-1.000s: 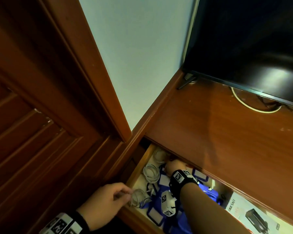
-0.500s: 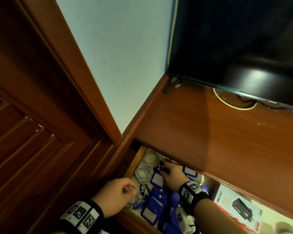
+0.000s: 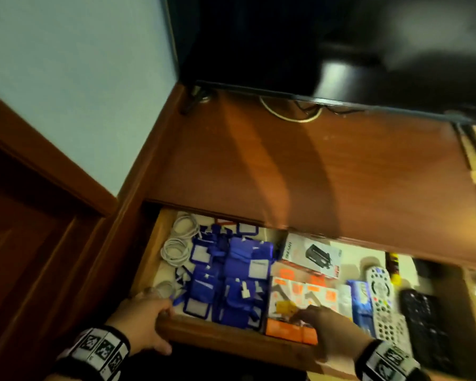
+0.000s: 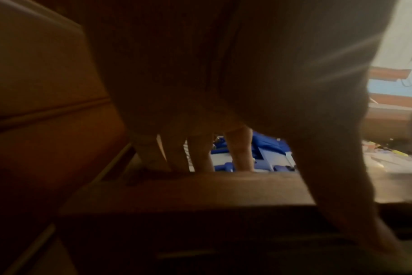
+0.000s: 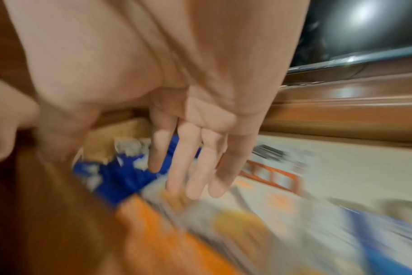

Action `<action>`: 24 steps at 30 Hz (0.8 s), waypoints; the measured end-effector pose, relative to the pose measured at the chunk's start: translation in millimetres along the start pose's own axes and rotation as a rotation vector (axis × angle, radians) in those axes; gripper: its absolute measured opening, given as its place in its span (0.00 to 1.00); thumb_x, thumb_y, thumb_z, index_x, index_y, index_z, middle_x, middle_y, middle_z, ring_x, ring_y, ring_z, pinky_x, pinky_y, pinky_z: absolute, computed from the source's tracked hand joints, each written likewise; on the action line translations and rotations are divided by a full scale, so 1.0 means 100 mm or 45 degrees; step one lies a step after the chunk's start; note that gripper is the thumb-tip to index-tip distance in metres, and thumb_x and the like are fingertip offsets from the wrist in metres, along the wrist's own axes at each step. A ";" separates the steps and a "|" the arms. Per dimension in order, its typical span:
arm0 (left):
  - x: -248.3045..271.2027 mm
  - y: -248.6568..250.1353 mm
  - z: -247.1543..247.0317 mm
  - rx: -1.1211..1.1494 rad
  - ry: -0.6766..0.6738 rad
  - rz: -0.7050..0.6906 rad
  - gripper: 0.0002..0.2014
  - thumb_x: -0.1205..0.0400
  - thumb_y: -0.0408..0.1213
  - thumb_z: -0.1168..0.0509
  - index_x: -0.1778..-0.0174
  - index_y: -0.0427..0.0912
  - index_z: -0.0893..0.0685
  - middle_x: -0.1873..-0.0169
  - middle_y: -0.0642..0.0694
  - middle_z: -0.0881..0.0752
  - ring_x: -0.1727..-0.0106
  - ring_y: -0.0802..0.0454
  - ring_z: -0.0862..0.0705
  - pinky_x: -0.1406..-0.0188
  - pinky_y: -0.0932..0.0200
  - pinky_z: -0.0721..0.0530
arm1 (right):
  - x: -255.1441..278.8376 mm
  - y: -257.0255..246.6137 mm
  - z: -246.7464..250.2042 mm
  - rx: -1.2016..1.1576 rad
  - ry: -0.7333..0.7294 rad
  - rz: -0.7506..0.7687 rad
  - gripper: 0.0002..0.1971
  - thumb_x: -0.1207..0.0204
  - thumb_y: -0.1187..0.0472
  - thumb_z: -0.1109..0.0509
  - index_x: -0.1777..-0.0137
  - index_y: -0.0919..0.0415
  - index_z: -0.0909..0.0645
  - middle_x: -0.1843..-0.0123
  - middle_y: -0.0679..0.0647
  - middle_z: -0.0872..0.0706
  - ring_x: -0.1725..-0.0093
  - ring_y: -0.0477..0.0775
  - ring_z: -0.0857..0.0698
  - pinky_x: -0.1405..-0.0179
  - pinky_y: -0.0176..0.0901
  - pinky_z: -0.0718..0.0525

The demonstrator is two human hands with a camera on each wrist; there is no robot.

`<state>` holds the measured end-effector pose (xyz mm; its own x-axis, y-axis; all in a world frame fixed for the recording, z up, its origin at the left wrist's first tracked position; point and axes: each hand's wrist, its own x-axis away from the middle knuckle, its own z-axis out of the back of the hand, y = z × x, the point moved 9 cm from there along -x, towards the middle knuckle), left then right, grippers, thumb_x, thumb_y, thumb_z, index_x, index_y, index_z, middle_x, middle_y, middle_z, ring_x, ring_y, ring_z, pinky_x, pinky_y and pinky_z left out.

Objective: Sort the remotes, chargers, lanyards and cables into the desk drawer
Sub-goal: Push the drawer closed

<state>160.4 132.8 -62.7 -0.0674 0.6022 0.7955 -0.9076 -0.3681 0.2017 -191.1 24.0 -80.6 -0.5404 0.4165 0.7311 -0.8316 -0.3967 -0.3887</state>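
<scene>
The wooden drawer point(image 3: 220, 339) stands open under the desk top. Inside, from left to right, lie coiled white cables point(image 3: 176, 248), a heap of blue lanyards point(image 3: 231, 276), orange-and-white charger boxes point(image 3: 300, 295), a white remote point(image 3: 379, 292) and a black remote point(image 3: 423, 320). My left hand point(image 3: 146, 317) grips the drawer front at its left end, fingers point(image 4: 200, 154) hooked inside and thumb outside. My right hand point(image 3: 324, 328), blurred, hovers over the charger boxes with straight fingers point(image 5: 195, 167) and holds nothing.
A dark TV point(image 3: 313, 45) stands on the desk top point(image 3: 286, 174), with a pale cable looped beneath it. A wooden door panel point(image 3: 25, 243) closes off the left side. A white box with a black charger pictured on it point(image 3: 313, 254) lies at the drawer's back.
My right hand has drawn back from the drawer's far left to the front, over the charger boxes. My left hand has shifted onto the drawer front. The head view has swung right.
</scene>
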 end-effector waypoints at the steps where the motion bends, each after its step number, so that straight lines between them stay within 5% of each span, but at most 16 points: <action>1: -0.02 0.02 -0.01 -0.025 0.025 0.000 0.34 0.39 0.66 0.18 0.37 0.67 0.19 0.39 0.64 0.26 0.33 0.60 0.24 0.31 0.62 0.25 | 0.11 0.16 -0.11 0.063 -0.045 -0.024 0.37 0.35 0.27 0.31 0.24 0.33 0.26 0.24 0.45 0.20 0.25 0.53 0.21 0.28 0.47 0.20; 4: -0.05 0.11 -0.01 -0.081 0.063 -0.020 0.30 0.38 0.62 0.18 0.40 0.67 0.18 0.37 0.63 0.24 0.35 0.61 0.22 0.33 0.64 0.23 | 0.39 0.57 -0.41 0.202 -0.172 -0.132 0.45 0.32 0.31 0.24 0.16 0.37 0.37 0.16 0.44 0.32 0.19 0.57 0.28 0.21 0.58 0.27; 6: -0.08 0.15 -0.03 -0.121 0.024 -0.006 0.29 0.39 0.60 0.18 0.42 0.69 0.17 0.30 0.60 0.23 0.35 0.61 0.20 0.32 0.62 0.19 | 0.53 0.74 -0.51 0.243 -0.178 -0.203 0.45 0.29 0.36 0.22 0.15 0.38 0.40 0.17 0.47 0.32 0.19 0.58 0.29 0.21 0.58 0.26; 10: -0.11 0.19 0.01 -0.173 0.027 -0.009 0.25 0.38 0.58 0.19 0.45 0.74 0.16 0.37 0.61 0.17 0.40 0.64 0.17 0.38 0.66 0.17 | 0.71 0.94 -0.41 0.257 -0.002 -0.228 0.30 0.26 0.45 0.26 0.25 0.35 0.30 0.27 0.42 0.22 0.30 0.50 0.20 0.31 0.48 0.17; 18: -0.04 0.25 0.18 -0.275 0.133 0.002 0.27 0.31 0.62 0.23 0.34 0.79 0.18 0.39 0.64 0.14 0.40 0.65 0.16 0.38 0.67 0.18 | 0.74 0.94 -0.32 0.256 0.050 -0.209 0.26 0.22 0.46 0.27 0.24 0.36 0.28 0.32 0.39 0.18 0.34 0.49 0.17 0.32 0.45 0.17; 24: -0.22 0.32 0.59 -0.293 0.317 0.073 0.25 0.29 0.64 0.25 0.34 0.75 0.16 0.44 0.64 0.11 0.44 0.62 0.13 0.42 0.64 0.15 | 0.57 1.09 0.21 0.265 0.323 -0.293 0.13 0.23 0.47 0.27 0.40 0.37 0.22 0.49 0.37 0.14 0.50 0.44 0.14 0.50 0.37 0.14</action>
<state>157.0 65.7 -39.6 -0.1943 0.7502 0.6320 -0.9672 -0.2540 0.0042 -309.8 -12.2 -69.3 -0.3789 0.6922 0.6143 -0.9051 -0.4157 -0.0899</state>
